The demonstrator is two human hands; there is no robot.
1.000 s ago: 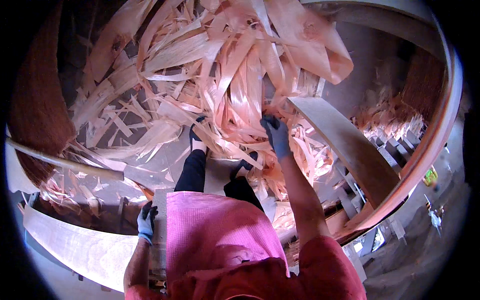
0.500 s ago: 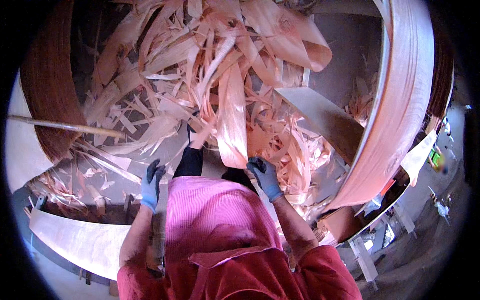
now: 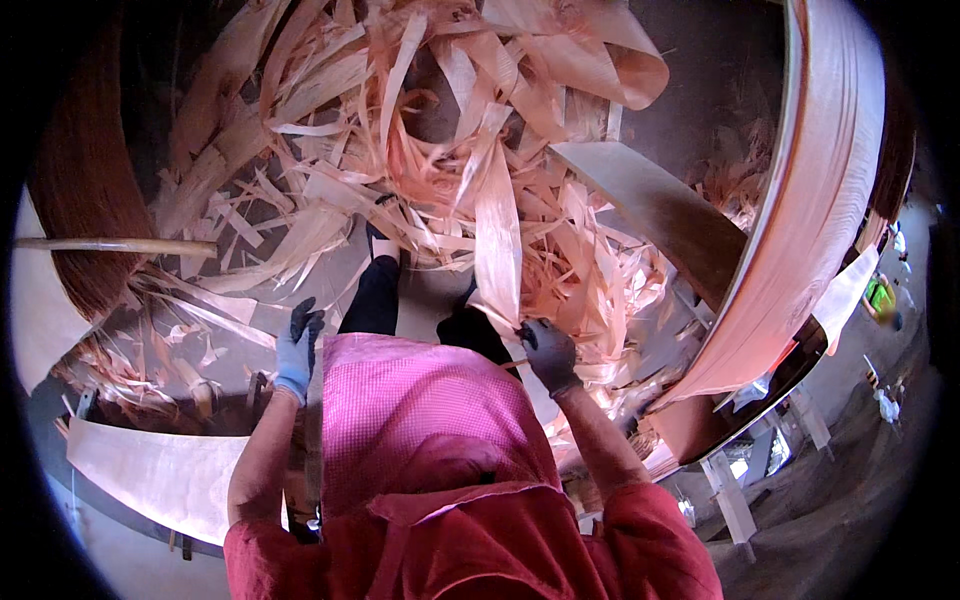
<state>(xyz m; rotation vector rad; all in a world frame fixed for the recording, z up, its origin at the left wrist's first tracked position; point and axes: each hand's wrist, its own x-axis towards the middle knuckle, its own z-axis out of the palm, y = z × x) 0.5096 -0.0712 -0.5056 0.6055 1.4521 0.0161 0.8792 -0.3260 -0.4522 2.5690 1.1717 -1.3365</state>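
My right hand (image 3: 548,355), in a grey-blue glove with dark fingers, is closed on the near end of a long, pale pinkish wood veneer strip (image 3: 497,230). The strip runs away from me into a tangled heap of veneer scraps (image 3: 440,150). A thin sliver also shows by the fingers of that hand. On the other side of my pink checked apron (image 3: 430,400), my left hand (image 3: 297,350) is raised with nothing in it. Its gloved fingers point away from me and are partly apart.
A tall curved veneer stack (image 3: 810,230) stands at the right, beside a flat board (image 3: 650,210). Dark layered sheets (image 3: 95,200) and a wooden pole (image 3: 120,245) are at the left. A pale sheet (image 3: 160,475) lies near left. Another person (image 3: 880,300) is far right.
My right hand has moved a little to the right, pulling the strip's end along. The strip looks narrower, and the heap's middle has shifted. My left hand has barely moved.
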